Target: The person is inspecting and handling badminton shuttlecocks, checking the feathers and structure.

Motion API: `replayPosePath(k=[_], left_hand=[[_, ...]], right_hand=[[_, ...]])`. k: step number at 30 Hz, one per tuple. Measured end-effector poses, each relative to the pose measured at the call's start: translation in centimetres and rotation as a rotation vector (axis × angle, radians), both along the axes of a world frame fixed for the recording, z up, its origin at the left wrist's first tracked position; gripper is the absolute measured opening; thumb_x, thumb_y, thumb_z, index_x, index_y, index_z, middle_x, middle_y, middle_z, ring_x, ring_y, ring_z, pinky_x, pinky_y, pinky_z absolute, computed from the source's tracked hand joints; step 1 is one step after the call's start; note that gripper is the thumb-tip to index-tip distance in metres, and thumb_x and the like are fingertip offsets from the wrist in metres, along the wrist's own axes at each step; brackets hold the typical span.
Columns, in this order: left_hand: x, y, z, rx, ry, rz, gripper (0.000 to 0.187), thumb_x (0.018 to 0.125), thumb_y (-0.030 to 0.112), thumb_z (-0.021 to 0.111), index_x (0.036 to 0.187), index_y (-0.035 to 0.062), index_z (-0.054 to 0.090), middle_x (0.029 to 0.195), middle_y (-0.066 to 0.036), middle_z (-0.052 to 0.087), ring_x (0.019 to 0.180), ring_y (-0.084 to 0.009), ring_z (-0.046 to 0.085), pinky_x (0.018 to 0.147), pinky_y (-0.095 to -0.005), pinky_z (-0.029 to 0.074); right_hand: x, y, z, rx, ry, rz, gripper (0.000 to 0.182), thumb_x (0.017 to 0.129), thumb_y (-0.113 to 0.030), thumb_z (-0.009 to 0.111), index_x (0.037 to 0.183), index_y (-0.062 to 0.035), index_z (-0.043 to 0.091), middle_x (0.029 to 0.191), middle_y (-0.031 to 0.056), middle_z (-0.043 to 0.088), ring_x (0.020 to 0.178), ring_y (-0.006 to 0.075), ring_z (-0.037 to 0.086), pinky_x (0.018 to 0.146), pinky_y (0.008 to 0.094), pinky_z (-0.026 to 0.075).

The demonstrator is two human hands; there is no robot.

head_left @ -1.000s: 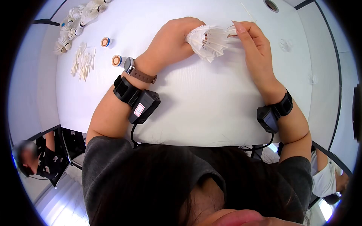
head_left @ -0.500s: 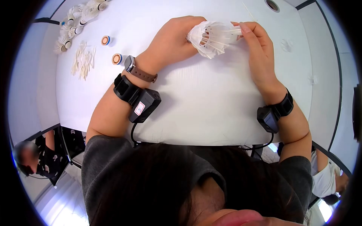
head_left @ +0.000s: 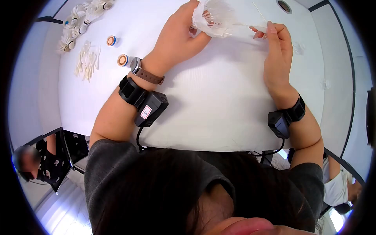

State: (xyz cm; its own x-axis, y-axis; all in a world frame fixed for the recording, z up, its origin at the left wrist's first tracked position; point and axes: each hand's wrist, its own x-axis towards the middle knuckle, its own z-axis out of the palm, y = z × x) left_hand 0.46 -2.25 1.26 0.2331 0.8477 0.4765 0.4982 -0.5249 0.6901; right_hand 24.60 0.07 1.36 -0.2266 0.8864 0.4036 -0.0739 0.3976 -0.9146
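At the top of the table, my left hand (head_left: 178, 41) is closed around a white feather shuttlecock (head_left: 217, 19), its ragged feather skirt turned toward me and to the right. The cork end is hidden by the hand. To the right, my right hand (head_left: 278, 56) pinches a white feather (head_left: 250, 26) between thumb and fingertips. This feather's thin end points left, close to the shuttlecock's skirt. Just above the right fingertips, a thin pale quill (head_left: 260, 11) lies on the table.
Several shuttlecocks (head_left: 78, 29) crowd the far left corner. Nearer lies a pile of pale feather pieces (head_left: 87, 62). Two small round pieces with blue rims, one farther back (head_left: 111, 40) and one nearer (head_left: 122, 60), stand by my left wrist. A round hole or ring (head_left: 284, 6) sits far right.
My left hand has moved up and away with the shuttlecock, turning its skirt. My right hand has drawn right, and the feather now stands farther out from the skirt.
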Motion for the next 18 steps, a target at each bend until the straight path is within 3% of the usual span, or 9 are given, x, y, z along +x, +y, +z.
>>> replayPosePath(k=[4,5,10,13,16,18], left_hand=[[0.6,0.2,-0.2,-0.045,-0.127,-0.032,0.043,0.082,0.009,0.068,0.122,-0.0012,0.055,0.105,-0.016,0.062,0.098,-0.0295,0.062,0.09,-0.0381,0.049],[1.0,0.4,-0.7,-0.028,-0.207,-0.044,0.04,0.083,0.009,0.067,0.12,-0.0015,0.056,0.104,-0.015,0.061,0.094,-0.0283,0.061,0.087,-0.0383,0.049],[1.2,-0.5,1.2,-0.146,-0.024,-0.005,0.033,0.083,0.003,0.063,0.116,0.0003,0.058,0.107,-0.016,0.06,0.096,-0.0306,0.06,0.087,-0.039,0.049],[0.6,0.1,-0.8,0.031,-0.099,-0.106,0.043,0.088,0.007,0.067,0.129,0.0028,0.056,0.11,-0.007,0.068,0.1,-0.0158,0.063,0.089,-0.0301,0.051],[0.3,-0.3,-0.8,-0.07,-0.053,-0.045,0.046,0.089,0.008,0.066,0.134,0.0034,0.053,0.115,-0.008,0.067,0.104,-0.0155,0.063,0.091,-0.0303,0.051],[0.4,-0.4,-0.9,-0.118,-0.084,-0.042,0.044,0.091,0.008,0.065,0.133,0.0034,0.053,0.116,-0.008,0.067,0.104,-0.0153,0.063,0.091,-0.0301,0.051]], right_hand=[[-0.3,-0.5,0.5,0.1,-0.083,-0.022,0.02,0.107,-0.021,0.052,0.1,-0.0028,0.056,0.088,0.0024,0.06,0.085,0.0093,0.054,0.083,0.0253,0.044],[-0.3,-0.7,0.6,0.139,-0.093,-0.024,0.018,0.106,-0.02,0.053,0.1,-0.0024,0.057,0.088,0.0027,0.06,0.083,0.0086,0.054,0.082,0.0248,0.043],[-0.1,-0.8,0.6,0.21,-0.133,-0.016,0.013,0.105,-0.014,0.055,0.102,-0.0023,0.056,0.089,0.0028,0.061,0.083,0.009,0.057,0.089,0.0266,0.043],[0.3,-0.2,0.2,0.4,-0.219,-0.021,0.009,0.104,-0.012,0.055,0.102,-0.0032,0.055,0.085,0.0017,0.06,0.082,0.0092,0.057,0.102,0.0353,0.042],[-0.1,-0.5,0.7,0.473,-0.246,-0.004,0.007,0.104,-0.011,0.054,0.102,-0.0043,0.055,0.081,0.0005,0.061,0.08,0.0099,0.058,0.113,0.0454,0.035],[-0.1,-0.5,0.6,0.476,-0.237,0.011,0.007,0.104,-0.011,0.053,0.102,-0.0049,0.054,0.08,0.0,0.061,0.08,0.0103,0.059,0.115,0.0476,0.033]])
